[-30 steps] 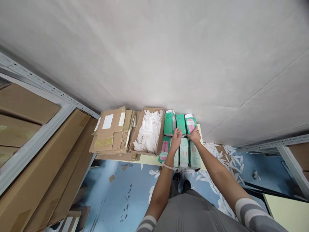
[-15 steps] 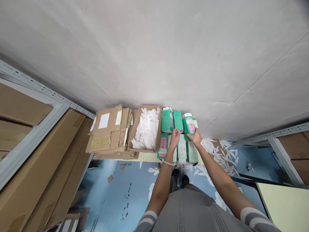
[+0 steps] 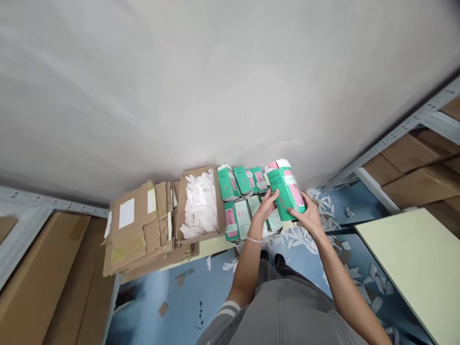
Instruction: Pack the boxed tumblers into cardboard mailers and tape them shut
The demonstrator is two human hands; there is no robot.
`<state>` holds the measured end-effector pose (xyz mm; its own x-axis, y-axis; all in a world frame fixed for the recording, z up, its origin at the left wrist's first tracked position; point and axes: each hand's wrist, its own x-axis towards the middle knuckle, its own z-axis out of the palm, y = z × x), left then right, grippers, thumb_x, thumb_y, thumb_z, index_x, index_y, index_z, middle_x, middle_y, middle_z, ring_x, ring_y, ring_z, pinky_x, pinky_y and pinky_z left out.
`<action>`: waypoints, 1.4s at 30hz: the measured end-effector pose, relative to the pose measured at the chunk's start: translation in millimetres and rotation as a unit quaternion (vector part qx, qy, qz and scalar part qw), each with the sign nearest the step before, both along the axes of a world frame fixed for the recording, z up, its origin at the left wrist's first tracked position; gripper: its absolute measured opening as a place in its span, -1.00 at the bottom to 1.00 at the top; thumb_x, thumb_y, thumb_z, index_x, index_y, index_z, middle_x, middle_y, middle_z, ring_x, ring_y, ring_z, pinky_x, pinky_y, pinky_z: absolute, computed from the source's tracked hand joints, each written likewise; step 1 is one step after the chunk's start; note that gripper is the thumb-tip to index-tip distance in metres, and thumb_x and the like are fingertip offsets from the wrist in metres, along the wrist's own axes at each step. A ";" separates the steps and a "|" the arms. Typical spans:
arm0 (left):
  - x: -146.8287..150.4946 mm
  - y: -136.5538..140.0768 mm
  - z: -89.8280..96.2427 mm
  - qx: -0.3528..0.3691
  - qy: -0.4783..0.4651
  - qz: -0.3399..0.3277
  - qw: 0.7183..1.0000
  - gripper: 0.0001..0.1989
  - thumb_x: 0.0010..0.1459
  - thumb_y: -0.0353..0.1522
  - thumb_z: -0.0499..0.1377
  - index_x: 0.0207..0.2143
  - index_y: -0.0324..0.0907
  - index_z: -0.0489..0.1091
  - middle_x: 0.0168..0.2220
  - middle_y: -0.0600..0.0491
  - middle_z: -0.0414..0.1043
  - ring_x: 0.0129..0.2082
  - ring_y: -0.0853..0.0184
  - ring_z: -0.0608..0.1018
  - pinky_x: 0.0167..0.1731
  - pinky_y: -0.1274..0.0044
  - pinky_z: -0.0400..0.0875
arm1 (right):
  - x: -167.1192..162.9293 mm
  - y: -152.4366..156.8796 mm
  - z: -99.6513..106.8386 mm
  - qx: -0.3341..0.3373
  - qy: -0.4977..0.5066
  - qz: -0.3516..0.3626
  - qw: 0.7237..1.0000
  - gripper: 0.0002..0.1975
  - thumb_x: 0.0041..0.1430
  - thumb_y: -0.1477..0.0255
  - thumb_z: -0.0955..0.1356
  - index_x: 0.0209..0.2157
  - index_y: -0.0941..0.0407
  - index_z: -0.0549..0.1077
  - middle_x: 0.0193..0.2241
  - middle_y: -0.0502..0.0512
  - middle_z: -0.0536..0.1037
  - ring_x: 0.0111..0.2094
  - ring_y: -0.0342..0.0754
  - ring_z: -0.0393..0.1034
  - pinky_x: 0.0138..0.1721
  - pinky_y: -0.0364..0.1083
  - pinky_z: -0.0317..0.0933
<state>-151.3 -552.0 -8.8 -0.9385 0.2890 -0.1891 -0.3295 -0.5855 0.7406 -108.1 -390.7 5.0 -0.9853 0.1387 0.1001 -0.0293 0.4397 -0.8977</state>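
A green carton (image 3: 282, 194) with a pink panel and a white label is lifted off the table between my two hands. My left hand (image 3: 266, 206) grips its lower left side, thumb on the front. On the lower right edge, my right hand (image 3: 308, 214) has its fingers closed round the carton. White and pink show at its far end. Left of it, more green cartons (image 3: 227, 182) stand in two rows, and pale green ones (image 3: 243, 218) fill part of the nearer row. My left forearm and the held carton hide some of them.
A cardboard box (image 3: 218, 203) of crumpled white paper stands left of the cartons, beside stacked flattened cardboard (image 3: 132, 230). Paper scraps litter the blue floor (image 3: 179, 297). Shelves with brown boxes flank both sides; a pale yellow tabletop (image 3: 406, 258) lies at right.
The green carton has come up off the table toward me, now in both hands. My left hand has moved onto its left side. The view has swung to the right.
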 end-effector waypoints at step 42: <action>241.9 587.5 43.2 -0.169 0.168 -0.516 0.823 -0.46 0.08 -0.10 0.33 0.06 -0.14 0.40 0.13 -0.10 0.44 0.19 0.10 0.42 0.15 0.33 0.36 | 319.1 413.2 23.6 0.144 -0.114 -0.613 0.768 -0.24 -0.01 0.31 0.38 0.24 0.15 0.17 -0.04 0.26 0.49 -0.04 0.24 0.40 -0.13 0.06 0.30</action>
<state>90.6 35.6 34.5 -0.2423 0.9489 -0.2021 -0.2655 0.1355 0.9546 211.0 22.5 28.6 -0.1277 0.9811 0.1454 0.7090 0.1928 -0.6784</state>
